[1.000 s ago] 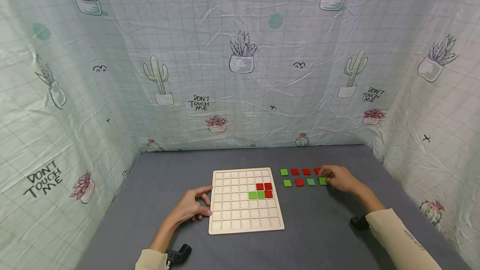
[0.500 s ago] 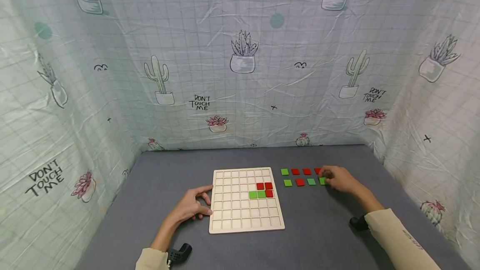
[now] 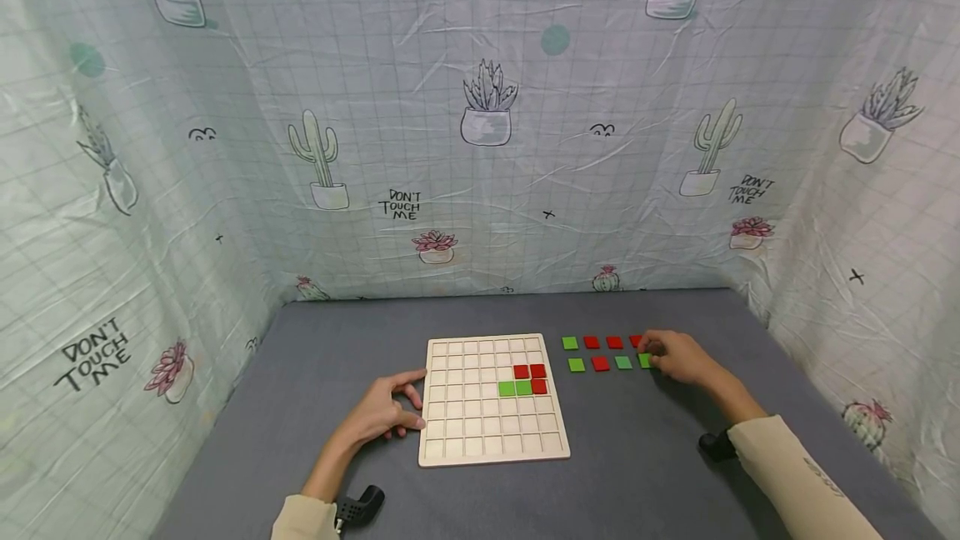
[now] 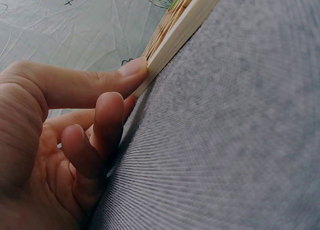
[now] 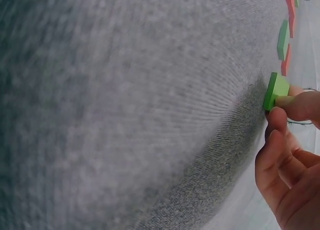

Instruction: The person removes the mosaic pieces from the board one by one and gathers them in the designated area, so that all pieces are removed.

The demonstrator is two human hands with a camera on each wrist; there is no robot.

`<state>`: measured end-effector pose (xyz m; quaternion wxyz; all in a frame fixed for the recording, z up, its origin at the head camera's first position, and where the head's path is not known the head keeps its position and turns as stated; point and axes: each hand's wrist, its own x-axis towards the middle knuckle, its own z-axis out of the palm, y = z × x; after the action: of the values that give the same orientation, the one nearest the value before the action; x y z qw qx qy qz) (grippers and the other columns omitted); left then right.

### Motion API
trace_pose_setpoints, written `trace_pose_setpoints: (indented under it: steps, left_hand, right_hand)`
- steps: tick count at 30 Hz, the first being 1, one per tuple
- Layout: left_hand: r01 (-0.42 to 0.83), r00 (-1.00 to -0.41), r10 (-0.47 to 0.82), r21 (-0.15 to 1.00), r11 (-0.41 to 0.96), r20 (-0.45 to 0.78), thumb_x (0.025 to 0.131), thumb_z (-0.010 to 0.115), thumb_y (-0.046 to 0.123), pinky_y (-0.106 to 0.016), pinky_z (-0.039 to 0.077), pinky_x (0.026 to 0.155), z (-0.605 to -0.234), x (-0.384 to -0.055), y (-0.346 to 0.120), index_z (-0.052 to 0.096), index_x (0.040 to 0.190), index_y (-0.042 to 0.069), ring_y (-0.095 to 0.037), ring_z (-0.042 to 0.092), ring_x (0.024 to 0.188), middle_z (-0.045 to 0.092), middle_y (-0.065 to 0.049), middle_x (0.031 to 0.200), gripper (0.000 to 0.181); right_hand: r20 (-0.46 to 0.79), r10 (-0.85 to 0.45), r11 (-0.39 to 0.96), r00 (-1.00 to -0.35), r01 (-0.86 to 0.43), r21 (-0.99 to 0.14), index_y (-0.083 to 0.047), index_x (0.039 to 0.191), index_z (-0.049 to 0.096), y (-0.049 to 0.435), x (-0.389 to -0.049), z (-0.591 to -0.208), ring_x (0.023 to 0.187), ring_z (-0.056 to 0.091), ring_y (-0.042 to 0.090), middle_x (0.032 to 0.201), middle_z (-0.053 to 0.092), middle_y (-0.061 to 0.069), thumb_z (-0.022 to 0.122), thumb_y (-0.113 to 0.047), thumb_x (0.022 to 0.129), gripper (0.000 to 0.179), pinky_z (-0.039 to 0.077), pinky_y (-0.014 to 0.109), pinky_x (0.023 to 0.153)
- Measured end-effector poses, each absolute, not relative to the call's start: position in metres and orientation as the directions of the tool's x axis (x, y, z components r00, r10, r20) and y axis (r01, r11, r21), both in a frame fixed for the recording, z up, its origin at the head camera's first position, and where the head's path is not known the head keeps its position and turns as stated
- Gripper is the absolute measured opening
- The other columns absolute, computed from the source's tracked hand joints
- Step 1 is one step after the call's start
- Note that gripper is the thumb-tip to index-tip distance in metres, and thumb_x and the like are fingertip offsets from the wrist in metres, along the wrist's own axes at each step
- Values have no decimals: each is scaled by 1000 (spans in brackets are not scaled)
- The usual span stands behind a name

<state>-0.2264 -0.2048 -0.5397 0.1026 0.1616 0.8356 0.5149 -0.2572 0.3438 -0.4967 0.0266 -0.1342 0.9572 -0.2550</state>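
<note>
My left hand [image 3: 381,409] is at the left edge of a square wooden grid board [image 3: 453,427]. Its thumb and forefinger, spread apart, touch that edge, and in the left wrist view the thumb [image 4: 95,85] lies against the board's side [image 4: 175,40]. Three red tiles and two green tiles [image 3: 507,388] sit in cells towards the board's right. My right hand [image 3: 678,357] pinches a green tile [image 5: 272,90] at the right end of the near row of loose tiles. The thumb lies on its face; part of the tile is hidden by the fingers.
Right of the board, two rows of loose tiles lie on the grey tabletop [image 3: 600,457]: red tiles [image 3: 600,363], green tiles [image 3: 576,365] and a bluish-green tile [image 3: 623,362]. A printed cloth [image 3: 480,182] hangs behind and along both sides.
The right fingers cover slightly more of the green tile than a second ago. The left hand and the board stay in place.
</note>
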Motion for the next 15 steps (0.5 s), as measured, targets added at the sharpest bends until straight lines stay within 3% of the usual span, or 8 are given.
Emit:
trace_pose_setpoints:
  steps: [15]
  left_hand:
    - [164,-924,383,896,414,-8,74,88,7,-30,44,40,-541,-227,-206,51,152,6,-16,61,50,65,-11,95,86]
  right_hand:
    - [6,-239,857,-971,-214,-468,-5,111,69,343,-259,-501,65,60,15,105,70,20,62,-1,94,19,48,34,61]
